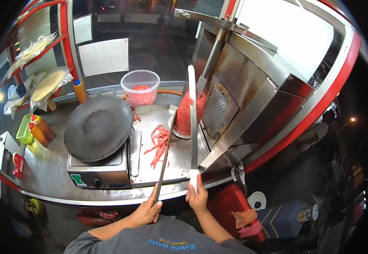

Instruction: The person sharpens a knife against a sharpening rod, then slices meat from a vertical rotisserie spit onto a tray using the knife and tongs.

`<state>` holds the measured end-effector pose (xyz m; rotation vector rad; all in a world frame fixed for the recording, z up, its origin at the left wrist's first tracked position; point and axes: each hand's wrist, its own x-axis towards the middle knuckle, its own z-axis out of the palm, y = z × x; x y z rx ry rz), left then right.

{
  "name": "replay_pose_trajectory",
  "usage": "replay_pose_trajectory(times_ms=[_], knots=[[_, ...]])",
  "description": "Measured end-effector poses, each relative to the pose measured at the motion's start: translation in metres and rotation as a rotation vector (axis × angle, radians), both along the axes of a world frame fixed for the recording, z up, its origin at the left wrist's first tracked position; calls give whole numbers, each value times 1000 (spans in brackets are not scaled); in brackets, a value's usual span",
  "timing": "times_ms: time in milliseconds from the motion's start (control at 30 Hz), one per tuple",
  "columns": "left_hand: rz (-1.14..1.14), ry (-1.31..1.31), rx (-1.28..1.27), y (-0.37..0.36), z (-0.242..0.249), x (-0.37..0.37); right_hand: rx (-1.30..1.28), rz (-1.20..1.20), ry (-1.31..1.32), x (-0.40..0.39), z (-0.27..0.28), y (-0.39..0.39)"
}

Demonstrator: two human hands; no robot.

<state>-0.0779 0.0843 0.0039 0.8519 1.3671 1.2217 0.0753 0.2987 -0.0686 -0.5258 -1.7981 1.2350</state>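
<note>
The right hand (197, 195) is gripping a long knife (192, 122) by its white handle, the stiff blade lying against the soft red meat stack (186, 114) at centre (probably slippery); the left hand (147, 211) is clasping a thin rod (166, 154).
</note>
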Motion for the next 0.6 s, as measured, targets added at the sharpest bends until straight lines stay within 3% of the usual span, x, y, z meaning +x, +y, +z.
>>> replay_pose_trajectory(times_ms=[100, 267, 333, 400, 467, 600], knots=[[11, 22, 11, 6, 0, 2, 107, -12, -48, -19, 11, 11], [8, 34, 2, 11, -4, 1, 330, -168, -157, 39, -62, -20], [4, 28, -16, 12, 0, 2, 383, -168, -171, 41, -60, -19], [12, 67, 7, 13, -7, 2, 560, -213, -145, 16, -17, -13], [23, 83, 4, 17, -8, 5, 482, -207, -181, -13, 22, -2], [53, 80, 43, 28, 5, 1, 492, -242, -231, 0, -1, -7]])
